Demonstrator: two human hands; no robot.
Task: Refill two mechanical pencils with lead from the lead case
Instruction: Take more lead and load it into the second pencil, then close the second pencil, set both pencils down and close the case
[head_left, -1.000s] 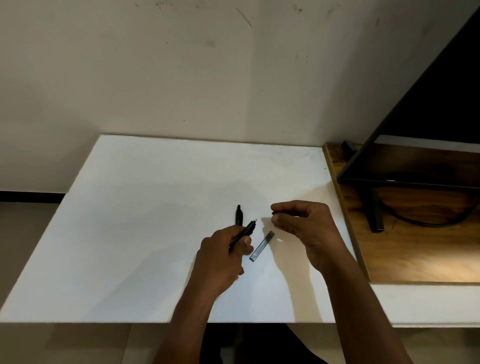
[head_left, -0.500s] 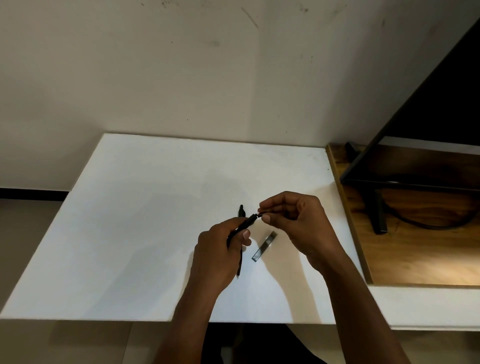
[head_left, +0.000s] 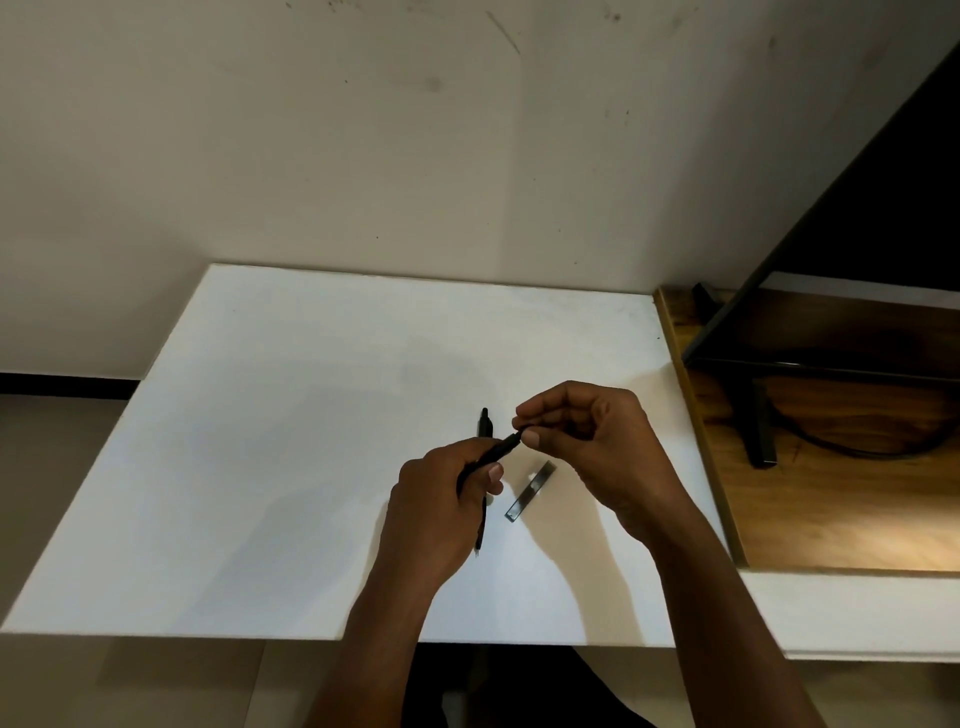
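Note:
My left hand (head_left: 436, 509) grips a black mechanical pencil (head_left: 500, 451) that tilts up to the right above the white table (head_left: 260, 415). My right hand (head_left: 597, 447) pinches thumb and forefinger on the pencil's upper end; anything small between the fingertips is too small to see. A second black pencil (head_left: 485, 423) lies flat on the table, its middle hidden behind my left hand. The slim grey lead case (head_left: 531, 491) lies flat between my two hands, touched by neither.
A wooden desk (head_left: 831, 509) adjoins the white table on the right. It carries a dark monitor (head_left: 883, 208), the monitor's black stand (head_left: 758, 431) and a cable. A wall stands right behind the table.
My right hand has moved left from above the lead case to the held pencil's upper end and pinched it. My left hand has raised the pencil slightly.

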